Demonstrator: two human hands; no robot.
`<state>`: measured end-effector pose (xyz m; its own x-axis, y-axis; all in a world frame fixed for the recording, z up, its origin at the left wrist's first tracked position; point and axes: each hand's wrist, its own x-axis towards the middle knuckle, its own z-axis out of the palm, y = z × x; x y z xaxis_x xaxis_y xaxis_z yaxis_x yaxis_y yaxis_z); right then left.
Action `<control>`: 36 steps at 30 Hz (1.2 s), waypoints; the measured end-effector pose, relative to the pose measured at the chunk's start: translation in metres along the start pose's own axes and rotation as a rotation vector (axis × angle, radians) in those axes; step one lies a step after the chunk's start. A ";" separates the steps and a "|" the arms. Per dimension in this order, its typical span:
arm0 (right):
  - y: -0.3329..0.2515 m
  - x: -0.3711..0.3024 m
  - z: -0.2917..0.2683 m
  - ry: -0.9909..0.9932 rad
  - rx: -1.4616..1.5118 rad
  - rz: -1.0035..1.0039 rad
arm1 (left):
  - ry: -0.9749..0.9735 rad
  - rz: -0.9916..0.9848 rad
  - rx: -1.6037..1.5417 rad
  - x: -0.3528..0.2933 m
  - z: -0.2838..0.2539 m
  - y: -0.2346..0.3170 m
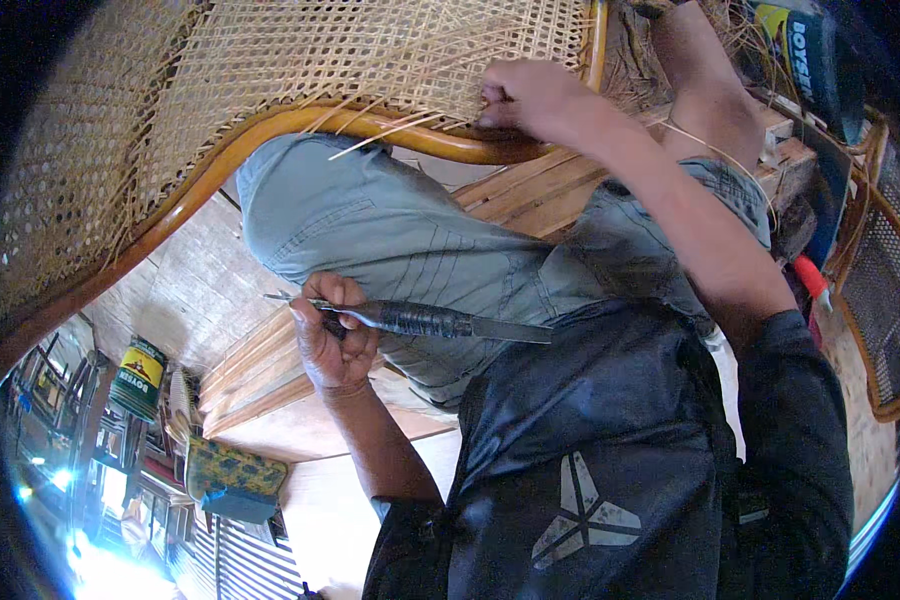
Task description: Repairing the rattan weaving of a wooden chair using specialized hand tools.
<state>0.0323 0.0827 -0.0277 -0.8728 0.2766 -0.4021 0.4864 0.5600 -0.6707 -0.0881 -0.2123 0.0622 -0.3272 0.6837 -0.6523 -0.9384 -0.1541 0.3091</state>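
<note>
A woven cane panel [300, 55] in a curved, varnished wooden frame [250, 135] spans the upper left, its near edge by my knee. Several loose cane strands [375, 137] stick out over the frame. My right hand [530, 98] is at the panel's near right edge, fingers curled in a pinch; what they hold is hidden. Lower, in front of my thigh, my left hand [338, 335] is closed around a hand tool [420, 320] with a black tape-wrapped handle. Its flat metal blade points right, and a thin pointed tip shows past my fingers on the left.
Wooden planks [530, 195] lie below the frame. A green and yellow can [138, 378] stands at lower left near a patterned yellow box [232, 475]. Another can [815, 70] is at upper right, above a red-handled tool [812, 280] and a second cane panel [875, 300].
</note>
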 end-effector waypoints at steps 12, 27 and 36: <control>-0.035 -0.029 -0.009 -0.121 0.313 0.198 | 0.297 0.020 0.421 0.007 0.055 -0.009; -0.005 -0.098 -0.028 0.022 1.545 0.529 | -0.025 0.549 2.198 0.100 0.114 -0.047; -0.010 -0.093 -0.042 -0.517 1.148 0.640 | -0.172 -0.579 2.666 0.061 0.113 -0.050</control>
<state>0.1071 0.0847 0.0426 -0.5006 -0.2171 -0.8380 0.7675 -0.5591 -0.3136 -0.0490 -0.0820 0.0853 -0.1485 0.3857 -0.9106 0.9108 0.4120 0.0259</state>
